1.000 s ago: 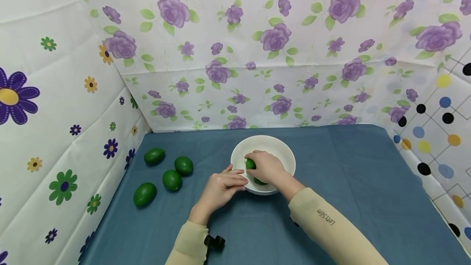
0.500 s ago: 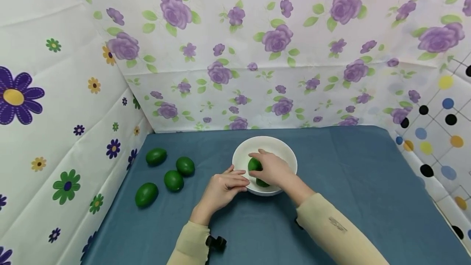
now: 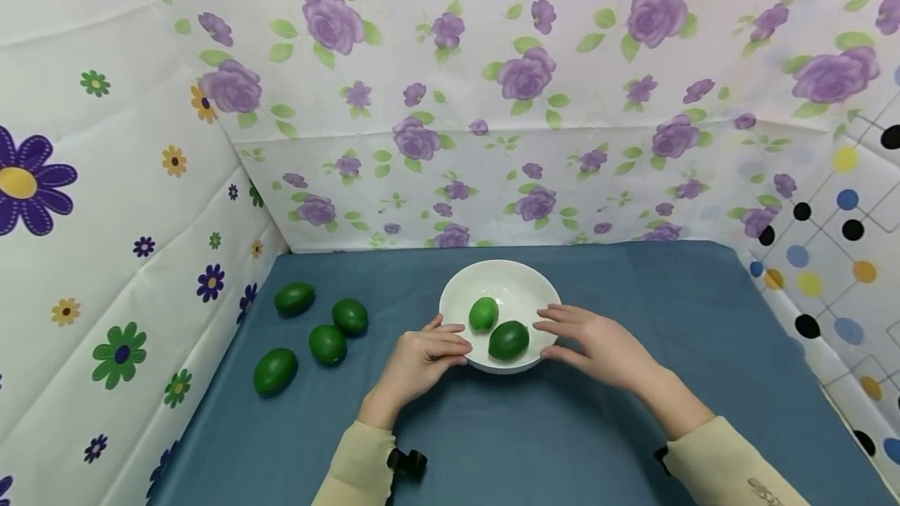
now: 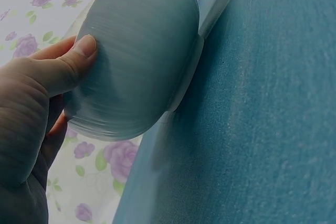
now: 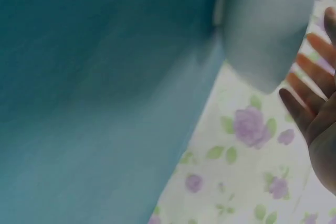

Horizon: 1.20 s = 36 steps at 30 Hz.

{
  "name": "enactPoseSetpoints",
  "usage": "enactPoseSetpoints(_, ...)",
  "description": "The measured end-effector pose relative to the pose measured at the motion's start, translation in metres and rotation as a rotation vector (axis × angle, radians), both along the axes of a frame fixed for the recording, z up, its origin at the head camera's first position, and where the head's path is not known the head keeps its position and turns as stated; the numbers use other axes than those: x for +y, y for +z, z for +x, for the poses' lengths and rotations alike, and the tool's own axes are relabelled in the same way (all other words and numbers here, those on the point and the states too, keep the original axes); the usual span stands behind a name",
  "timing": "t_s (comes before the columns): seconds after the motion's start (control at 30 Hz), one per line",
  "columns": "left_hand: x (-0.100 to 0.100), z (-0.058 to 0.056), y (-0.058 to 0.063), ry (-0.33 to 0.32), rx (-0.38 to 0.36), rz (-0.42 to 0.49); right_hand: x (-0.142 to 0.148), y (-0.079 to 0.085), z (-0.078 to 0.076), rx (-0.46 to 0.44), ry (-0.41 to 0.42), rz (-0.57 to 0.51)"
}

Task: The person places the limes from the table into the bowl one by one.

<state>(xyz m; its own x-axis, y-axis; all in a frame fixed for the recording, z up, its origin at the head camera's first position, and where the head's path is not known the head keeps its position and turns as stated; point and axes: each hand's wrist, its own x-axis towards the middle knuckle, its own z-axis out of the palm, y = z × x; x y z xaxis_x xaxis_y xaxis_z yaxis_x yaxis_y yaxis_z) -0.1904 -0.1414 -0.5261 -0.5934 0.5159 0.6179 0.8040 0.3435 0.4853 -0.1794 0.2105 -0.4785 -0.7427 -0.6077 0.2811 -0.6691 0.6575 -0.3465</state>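
Observation:
A white bowl (image 3: 464, 287) stands on the table with two smooth green egg-shaped fruits inside, a lighter, smaller fruit (image 3: 483, 314) and a darker fruit (image 3: 508, 340). My left hand (image 3: 422, 361) grips the bowl's left rim. In the left wrist view its thumb (image 4: 84, 48) presses the outer wall while the other fingers are partly hidden behind the bowl. With fingers spread and nothing in it, my right hand (image 3: 598, 342) is at the bowl's right rim. The right wrist view shows that hand (image 5: 320, 98) beside the bowl's wall (image 5: 268, 30).
Left of the bowl, several dark green fruits lie on the blue cloth (image 3: 633, 287): one at the back (image 3: 294, 299), a close pair including a front fruit (image 3: 327, 345), and another fruit (image 3: 276, 372) nearer the front. Flower-patterned curtains (image 3: 422, 201) enclose the table's back and sides.
My right hand has let go of the lighter green fruit inside the bowl and moved right to the rim, uncovering both fruits. The left hand has kept its hold on the bowl.

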Motion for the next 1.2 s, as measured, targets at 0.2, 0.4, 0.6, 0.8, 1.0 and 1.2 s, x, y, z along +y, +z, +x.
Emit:
enactPoseSetpoints(0.2,-0.005,0.001,0.001,0.010,-0.030,-0.018,0.007,-0.016,0.001,0.066,0.082,-0.027)
enactPoseSetpoints(0.4,-0.004,0.001,0.005,-0.001,-0.067,-0.029,0.004,-0.022,0.000,0.120,0.077,-0.094)
enactPoseSetpoints(0.6,-0.005,0.006,0.008,0.008,-0.093,-0.039,0.004,-0.023,-0.002,0.074,0.068,-0.140)
enactPoseSetpoints(0.8,-0.031,0.023,0.016,0.161,-0.119,-0.029,0.007,-0.023,-0.001,0.015,0.051,-0.213)
enactPoseSetpoints(1.0,-0.084,0.051,0.023,0.387,-0.086,0.023,0.005,-0.021,-0.003,-0.065,0.028,-0.246)
enactPoseSetpoints(1.2,-0.139,0.078,0.029,0.743,-0.106,0.054,0.002,-0.020,-0.005,-0.108,0.020,-0.268)
